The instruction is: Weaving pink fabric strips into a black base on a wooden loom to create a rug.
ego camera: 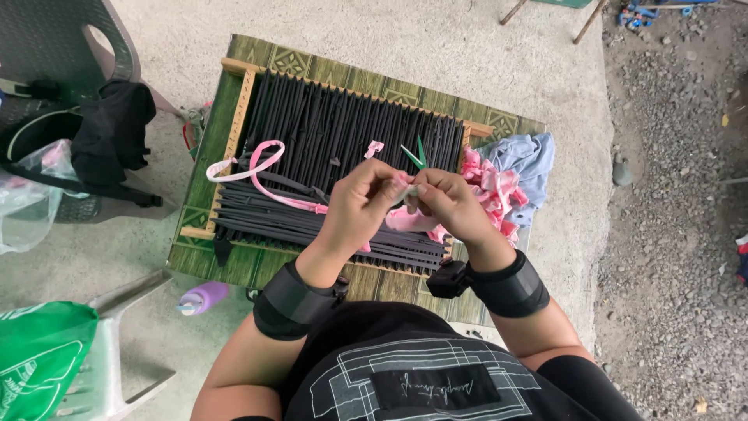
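pink fabric strip [269, 187] lies partly woven across a wooden frame loom [234, 129] strung with rows of black strips [343, 129], its free end curling into a loop near the loom's left side. the near end of the pink strip runs toward the person's hands, which meet close together over the loom's lower right part. the left hand [360, 204] is closed, fingertips pinched on a bit of pink material, and the right hand [446, 204] is likewise pinched shut on the same piece, the two hands touching at the fingertips. both wrists carry black bands. just behind the hands a pair of green-handled scissors [414, 154] rests on the black strips, and a small pink scrap [374, 148] lies beside them. a heap of pink fabric pieces [491, 191] sits at the loom's right edge, against a blue cloth [530, 160]. the loom rests on a green patterned table [199, 195]. a purple bottle [201, 298] lies on the floor below the table's near left corner.
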